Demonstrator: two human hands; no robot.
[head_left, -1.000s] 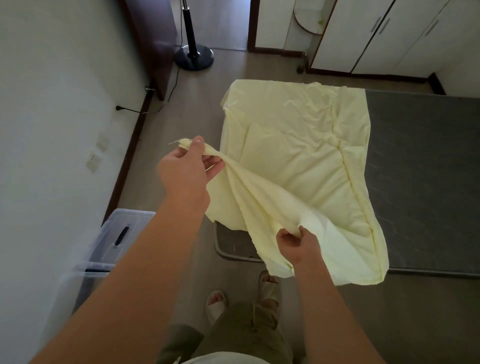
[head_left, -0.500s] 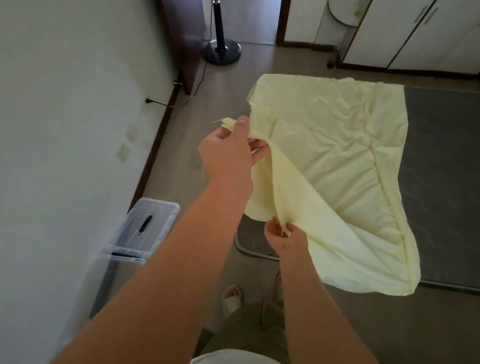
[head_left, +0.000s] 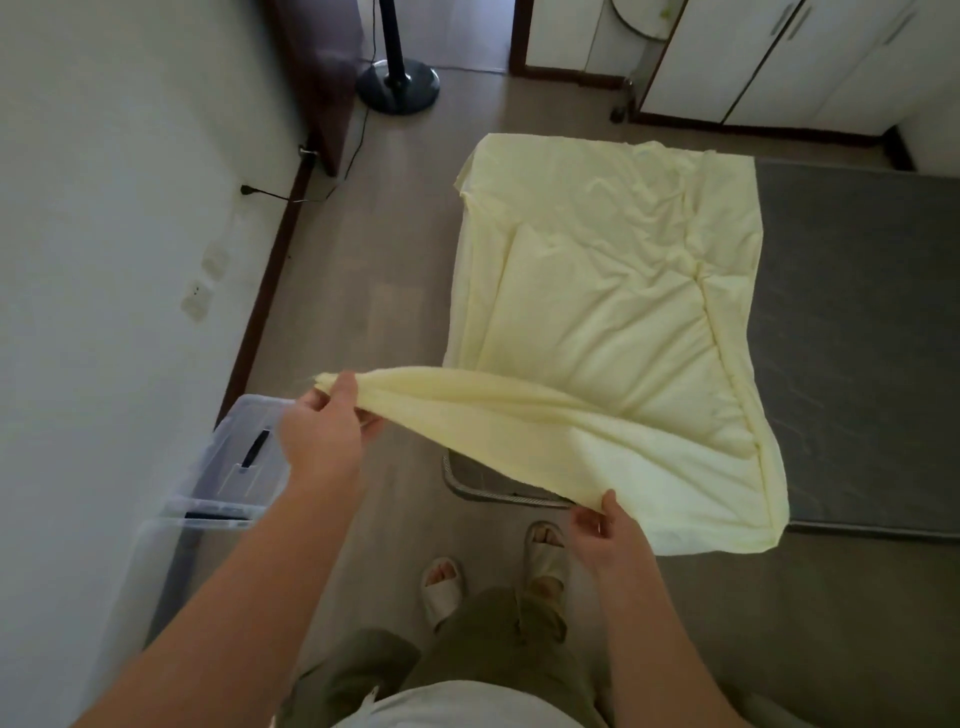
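Sideways, left hand (head_left: 322, 441) and right hand (head_left: 602, 535) hold yellow sheet (head_left: 613, 291) taut.

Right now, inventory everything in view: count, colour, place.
sheet: 1, pale yellow, spread over the mattress's left end, near corner lifted
mattress: 1, grey, right
bed frame: 1, metal, corner showing under the sheet
storage box: 1 lidded, clear with dark handle, floor by left wall
fan stand: 1, black, floor at top
wardrobe: 1, white, top right
slippers: 2, pale, on the feet
left hand: 1, bare, grip on the sheet's corner
right hand: 1, bare, grip on the sheet's edge
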